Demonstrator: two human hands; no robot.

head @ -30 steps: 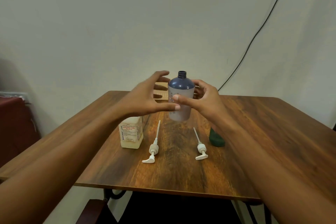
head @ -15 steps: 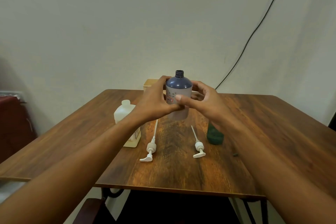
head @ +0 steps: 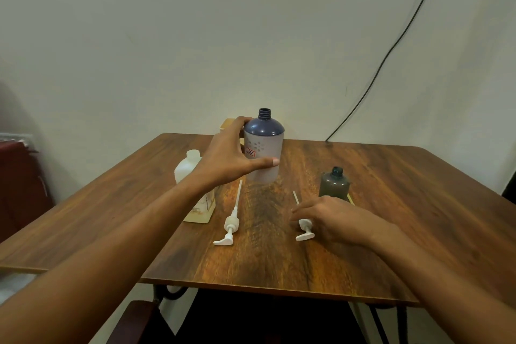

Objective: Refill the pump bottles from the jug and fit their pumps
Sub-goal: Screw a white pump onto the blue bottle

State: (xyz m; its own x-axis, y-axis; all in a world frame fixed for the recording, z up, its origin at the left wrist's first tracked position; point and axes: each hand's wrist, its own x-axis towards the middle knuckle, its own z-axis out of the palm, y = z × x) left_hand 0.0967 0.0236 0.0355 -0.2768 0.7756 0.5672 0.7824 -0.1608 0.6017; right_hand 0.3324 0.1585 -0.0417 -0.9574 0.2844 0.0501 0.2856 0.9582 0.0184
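Observation:
My left hand (head: pixel 226 159) grips the large pump bottle (head: pixel 265 145), which has a frosted body, a blue shoulder and an open neck, and holds it upright just above the table. My right hand (head: pixel 335 218) lies low on the table with its fingers curled around the collar of the right white pump (head: pixel 305 229), which still rests on the wood. A second white pump (head: pixel 231 222) lies to the left of it. The white jug (head: pixel 190 167) stands behind my left forearm. A small dark bottle (head: pixel 334 183) stands open-necked behind my right hand.
The wooden table (head: pixel 405 218) stands against a pale wall. A tan box (head: pixel 227 123) sits at the far edge behind the large bottle. A black cable (head: pixel 391 50) runs down the wall. Dark red furniture (head: pixel 19 176) is at the left, and a chair (head: pixel 131 321) is below the near edge.
My right hand let go of the large bottle and dropped to the right pump. My left hand closed on the bottle and now holds it alone. The small dark bottle is uncovered.

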